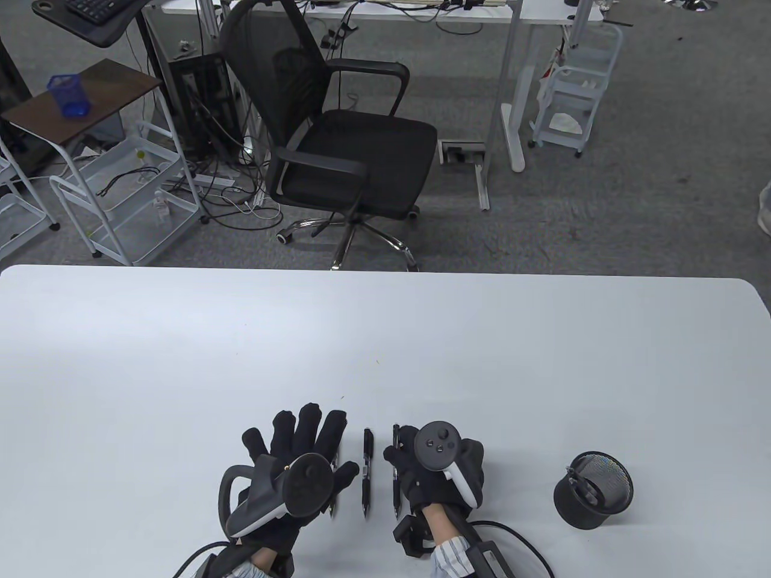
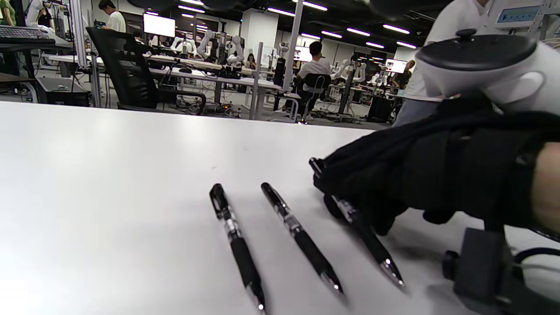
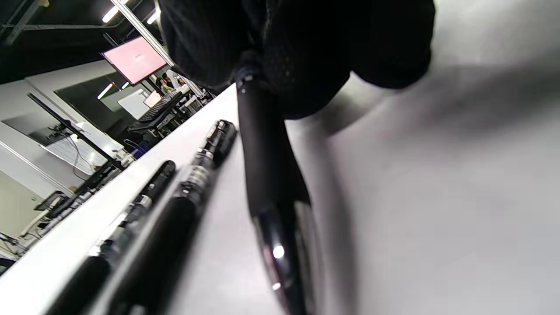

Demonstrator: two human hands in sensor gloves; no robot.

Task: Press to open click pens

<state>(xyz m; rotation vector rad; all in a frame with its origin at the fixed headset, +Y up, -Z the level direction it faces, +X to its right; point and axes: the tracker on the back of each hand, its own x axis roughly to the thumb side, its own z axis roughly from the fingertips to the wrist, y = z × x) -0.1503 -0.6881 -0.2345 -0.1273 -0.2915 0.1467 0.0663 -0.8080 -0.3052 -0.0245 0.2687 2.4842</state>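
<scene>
Close to the near edge of the white table (image 1: pixel 181 337) lie three black click pens side by side, all pointing their tips toward that edge. The left hand (image 1: pixel 295 463) rests flat with its fingers spread, palm down, and holds nothing; the left pen (image 1: pixel 334 489) lies just beside and partly under its thumb side. The middle pen (image 1: pixel 367 472) lies free between the two hands. The right hand (image 1: pixel 437 466) is curled over the right pen (image 1: pixel 396 472), its fingers closed around the upper barrel while the tip end rests on or just above the table.

Toward the near right corner, well apart from the hands, stands a black mesh pen cup (image 1: pixel 593 490), tilted in the picture; something dark and thin leans inside it, but what it is cannot be told.

The left wrist view shows what the table view hides: all three pens in full, silver bands and tips, and the right hand's glove (image 2: pixel 420 183) wrapped over the far end of the right pen (image 2: pixel 372 245). The right wrist view, tilted, shows the held pen's (image 3: pixel 271 183) barrel coming out from under the gloved fingers (image 3: pixel 306 52), with the other two beside it.

Beyond the far edge stands a black office chair (image 1: pixel 337 132).
</scene>
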